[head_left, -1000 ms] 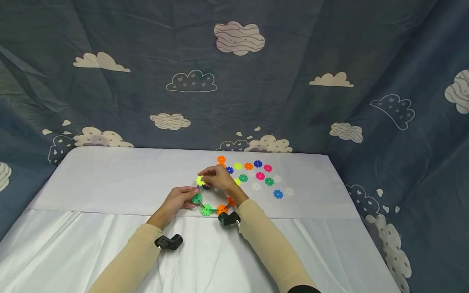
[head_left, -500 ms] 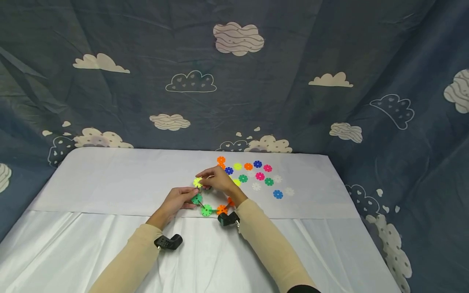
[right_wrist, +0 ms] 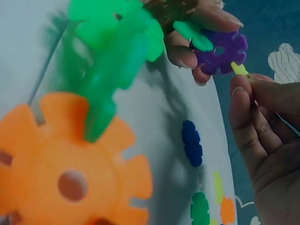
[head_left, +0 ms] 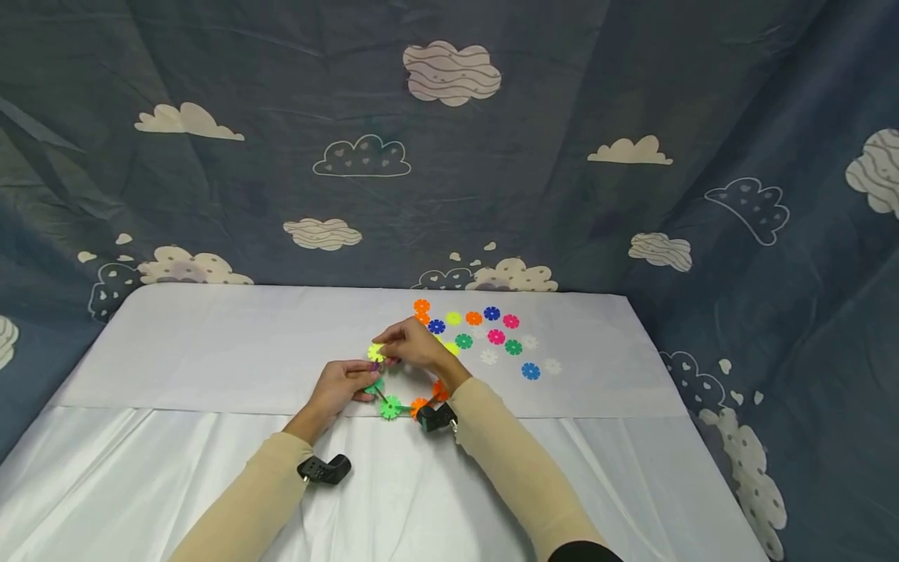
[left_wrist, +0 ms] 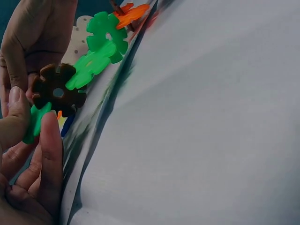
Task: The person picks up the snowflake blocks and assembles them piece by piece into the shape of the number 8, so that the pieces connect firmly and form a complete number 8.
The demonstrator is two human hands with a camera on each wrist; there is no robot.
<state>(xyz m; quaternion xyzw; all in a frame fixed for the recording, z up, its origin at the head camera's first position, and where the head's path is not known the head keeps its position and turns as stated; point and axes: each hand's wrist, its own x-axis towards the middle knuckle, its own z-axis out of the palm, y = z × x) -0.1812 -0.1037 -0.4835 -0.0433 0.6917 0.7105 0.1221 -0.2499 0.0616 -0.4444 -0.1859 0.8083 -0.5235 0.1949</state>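
My right hand [head_left: 414, 345] pinches a yellow flower-shaped interlocking disc [head_left: 375, 353] between thumb and fingers. In the right wrist view that disc's edge meets the rim of a purple disc [right_wrist: 220, 51]; whether it sits in a slot cannot be told. My left hand [head_left: 340, 384] grips the chain's end, with a small green disc [left_wrist: 36, 123] between its thumb and fingertip in the left wrist view. Joined on from there are a brown disc [left_wrist: 58, 89], bright green discs [left_wrist: 107, 37] and orange discs [left_wrist: 132, 16]. The chain curves round towards my right forearm, which hides part of it.
Loose discs lie beyond my right hand, among them a blue one [head_left: 531, 371], a pink one [head_left: 496, 337], a green one [head_left: 513, 347] and an orange one [head_left: 421, 305]. They rest on a white-covered table [head_left: 232, 351]. A dark cloud-print cloth [head_left: 492, 195] hangs behind it.
The yellow disc in my right hand has come slightly left and down, closer to my left fingertips. The chain has shifted a little left and towards me.
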